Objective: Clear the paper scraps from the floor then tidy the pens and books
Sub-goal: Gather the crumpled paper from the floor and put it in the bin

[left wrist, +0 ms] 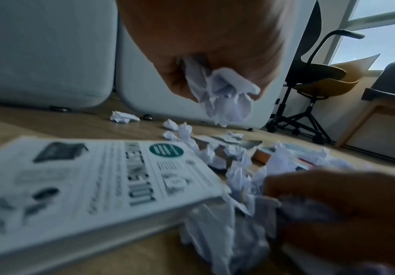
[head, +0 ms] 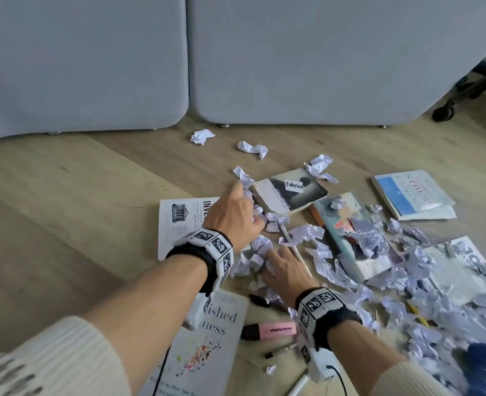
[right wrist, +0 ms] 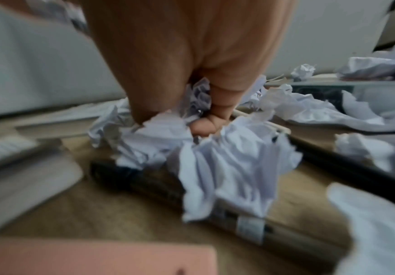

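Crumpled white paper scraps (head: 373, 244) litter the wooden floor among several books and pens. My left hand (head: 233, 212) hovers over a white book (head: 179, 221) and grips a wad of paper scraps (left wrist: 222, 94) in its curled fingers. My right hand (head: 284, 267) lies lower, fingers curled round a bunch of scraps (right wrist: 168, 134) on the floor beside a white pen (head: 294, 247). A pink highlighter (head: 270, 330), a black pen (head: 281, 350) and a yellow pencil (head: 417, 314) lie nearby.
Grey sofa panels (head: 293, 58) stand behind the mess. Books lie spread about: a dark-covered one (head: 290, 192), a colourful one (head: 350, 232), a blue-and-white one (head: 413, 195), a white one (head: 207, 344) by my left forearm. An office chair (left wrist: 314, 81) stands to the right.
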A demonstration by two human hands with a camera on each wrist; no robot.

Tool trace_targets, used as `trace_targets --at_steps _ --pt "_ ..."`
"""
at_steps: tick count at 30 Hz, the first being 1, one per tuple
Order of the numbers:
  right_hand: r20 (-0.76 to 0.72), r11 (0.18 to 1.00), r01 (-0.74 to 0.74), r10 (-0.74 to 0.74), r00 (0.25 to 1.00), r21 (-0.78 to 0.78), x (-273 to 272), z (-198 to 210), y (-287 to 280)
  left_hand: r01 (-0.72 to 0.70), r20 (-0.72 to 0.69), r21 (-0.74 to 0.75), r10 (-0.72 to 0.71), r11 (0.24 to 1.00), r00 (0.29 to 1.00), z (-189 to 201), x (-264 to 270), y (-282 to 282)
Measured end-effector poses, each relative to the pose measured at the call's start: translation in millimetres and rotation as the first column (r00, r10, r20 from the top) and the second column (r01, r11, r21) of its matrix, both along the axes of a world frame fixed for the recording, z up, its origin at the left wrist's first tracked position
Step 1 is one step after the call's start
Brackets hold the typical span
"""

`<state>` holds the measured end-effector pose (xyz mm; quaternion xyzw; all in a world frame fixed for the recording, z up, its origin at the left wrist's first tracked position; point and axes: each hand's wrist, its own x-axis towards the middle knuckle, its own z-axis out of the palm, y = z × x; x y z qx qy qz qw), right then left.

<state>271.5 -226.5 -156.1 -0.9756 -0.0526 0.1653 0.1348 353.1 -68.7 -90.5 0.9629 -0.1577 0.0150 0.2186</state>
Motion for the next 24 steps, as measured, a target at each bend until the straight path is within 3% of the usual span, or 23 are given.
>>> trace_targets --at_steps 2,4,6,9,13,17,20,24 --pt "0.064 0.989 0.061 -0.07 0.995 0.135 -13 9 -10 0.036 -0.033 -0.038 -0.037 0.999 0.999 -20 -4 -14" --pt "0.112 0.943 0.197 -0.233 0.966 0.268 -27 20 -27 0.114 -0.058 -0.055 -0.118 0.992 0.991 -36 -11 -26" --pt "0.148 0.899 0.338 -0.388 0.91 0.278 -39 28 -50 0.19 -0.107 -0.066 -0.196 0.98 0.975 -46 -19 -33" --pt "0.197 0.853 0.484 -0.518 0.833 0.197 -53 33 -86 0.371 -0.164 0.034 -0.361 0.928 0.918 -60 -35 -39" --pt "0.135 0.877 0.479 -0.469 0.873 -0.044 -75 30 -96 0.567 -0.194 0.151 -0.538 0.81 0.82 -73 -56 -44" --pt "0.022 0.872 0.417 -0.427 0.904 -0.256 -98 11 -83 0.573 -0.211 0.286 -0.533 0.768 0.819 -77 -68 -55" --pt "0.032 0.888 0.43 -0.431 0.902 -0.162 -103 -1 -85 0.581 -0.237 0.324 -0.53 0.747 0.814 -76 -81 -67" --pt "-0.016 0.917 0.396 -0.396 0.918 0.035 -100 -2 -87 0.677 -0.237 0.301 -0.635 0.672 0.735 -78 -97 -75"
